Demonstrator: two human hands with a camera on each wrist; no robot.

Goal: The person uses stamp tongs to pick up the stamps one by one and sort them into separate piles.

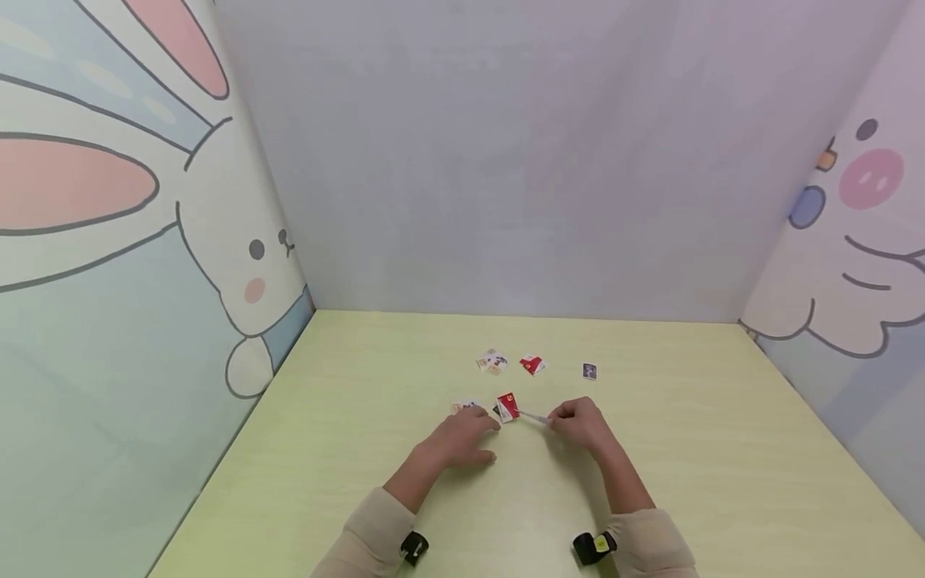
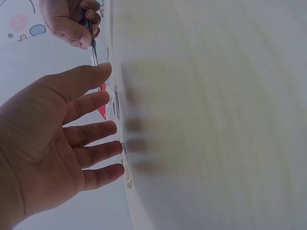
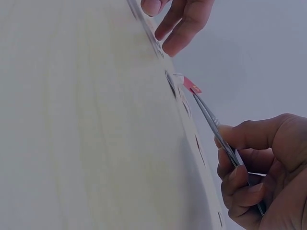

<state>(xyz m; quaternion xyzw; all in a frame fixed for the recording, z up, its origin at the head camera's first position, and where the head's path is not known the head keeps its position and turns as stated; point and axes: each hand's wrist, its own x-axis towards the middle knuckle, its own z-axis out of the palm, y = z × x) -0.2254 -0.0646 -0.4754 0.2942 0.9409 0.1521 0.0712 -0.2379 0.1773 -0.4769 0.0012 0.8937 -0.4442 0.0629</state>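
My right hand (image 1: 580,423) pinches a pair of tweezers (image 3: 208,115) between thumb and fingers. At the tweezer tips is a small red-and-white paper piece (image 1: 508,406), tilted up from the table in the right wrist view. Part of a dark piece shows beside it. My left hand (image 1: 462,440) has its fingers spread and nearly straight, holding nothing. Its fingertips (image 2: 115,171) are close to the tabletop, by a small group of printed paper pieces (image 1: 463,405) partly hidden behind the hand. Whether they touch, I cannot tell.
Farther back lie a group of printed pieces (image 1: 493,362), a red-and-white piece (image 1: 532,364) and a small dark picture piece (image 1: 589,372). The pale yellow table (image 1: 723,449) meets a grey back panel (image 1: 506,160) and cartoon-printed side panels.
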